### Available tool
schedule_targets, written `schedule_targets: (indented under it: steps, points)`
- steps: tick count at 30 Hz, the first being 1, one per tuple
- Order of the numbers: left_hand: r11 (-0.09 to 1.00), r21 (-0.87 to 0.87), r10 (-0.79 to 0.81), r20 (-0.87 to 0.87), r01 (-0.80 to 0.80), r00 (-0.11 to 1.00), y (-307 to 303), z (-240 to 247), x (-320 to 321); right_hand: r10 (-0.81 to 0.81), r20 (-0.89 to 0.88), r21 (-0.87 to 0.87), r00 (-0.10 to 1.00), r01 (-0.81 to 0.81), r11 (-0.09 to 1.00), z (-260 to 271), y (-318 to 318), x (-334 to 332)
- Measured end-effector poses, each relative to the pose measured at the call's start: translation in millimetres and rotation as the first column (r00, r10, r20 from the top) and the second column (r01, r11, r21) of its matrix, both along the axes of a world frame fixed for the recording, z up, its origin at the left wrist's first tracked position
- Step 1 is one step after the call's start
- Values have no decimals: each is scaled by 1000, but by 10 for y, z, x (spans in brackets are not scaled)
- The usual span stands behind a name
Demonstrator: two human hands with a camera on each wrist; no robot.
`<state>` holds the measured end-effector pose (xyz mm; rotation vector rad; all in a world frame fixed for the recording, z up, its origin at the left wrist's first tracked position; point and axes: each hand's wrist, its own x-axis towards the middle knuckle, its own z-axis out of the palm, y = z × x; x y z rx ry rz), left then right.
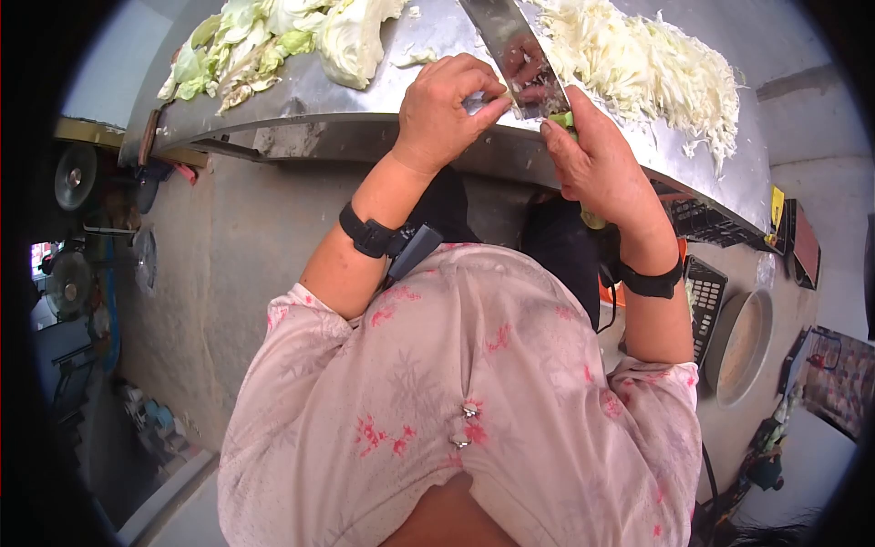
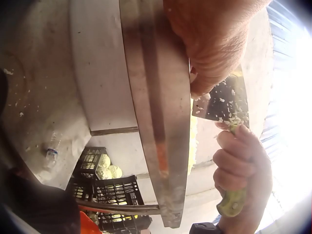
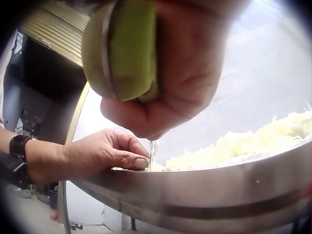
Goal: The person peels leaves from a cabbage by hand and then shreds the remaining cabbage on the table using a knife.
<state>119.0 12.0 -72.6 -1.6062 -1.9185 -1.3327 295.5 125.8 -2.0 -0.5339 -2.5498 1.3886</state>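
Note:
In the head view, my right hand [image 1: 602, 164] grips the green handle of a wide knife [image 1: 518, 55] at the table's near edge. Bits of cabbage cling to the blade [image 2: 222, 101], and the handle's green end [image 3: 131, 51] sticks out of the fist [image 3: 185, 73]. Beside the blade, my left hand [image 1: 445, 111] has its thumb and index finger curled at a small pale cabbage piece [image 1: 507, 97]. Shredded cabbage [image 1: 638, 68] is heaped right of the knife; larger leaves [image 1: 351, 41] lie to the left.
The metal table [image 1: 301, 96] has a raised rim along its near side. Beneath and to the right are black crates [image 2: 117, 195], some holding whole cabbages [image 2: 114, 171], and a round metal basin [image 1: 740, 346]. A plastic bottle [image 2: 51, 152] lies on the floor.

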Motion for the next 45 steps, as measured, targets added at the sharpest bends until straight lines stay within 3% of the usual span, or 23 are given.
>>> schedule_targets:
  steps: [5, 14, 20, 26, 29, 36, 42, 45]
  points:
    - [1000, -2, 5, 13, -5, 1000, 5, 30, 30, 35, 81, -142, 996, -23, 990, 183, 44, -61]
    - [1000, -10, 15, 21, -15, 1000, 11, 57, 64, 139, 326, -46, 935, -131, 990, 348, 176, -278]
    - [1000, 8, 9, 21, -10, 1000, 14, 25, 57, 115, 211, -137, 971, -87, 987, 227, 272, -276]
    - [1000, -24, 20, 96, -18, 995, 10, 47, 86, 190, 288, 7, 939, -200, 980, 314, 314, -535]
    - [999, -36, 24, 128, -19, 992, 2, 37, 87, 193, 223, 12, 955, -201, 980, 242, 319, -596]
    - [1000, 3, 1, 192, -2, 981, -13, 11, 66, -34, -3, -102, 999, 34, 994, 6, 256, -255]
    - [999, -2, 37, 145, -37, 989, -29, 54, 106, -93, -44, -129, 995, 87, 988, 97, 96, -19]
    - [997, 24, 67, 17, -67, 998, -38, 52, 82, -60, 2, -94, 998, 60, 994, 144, 14, 37]
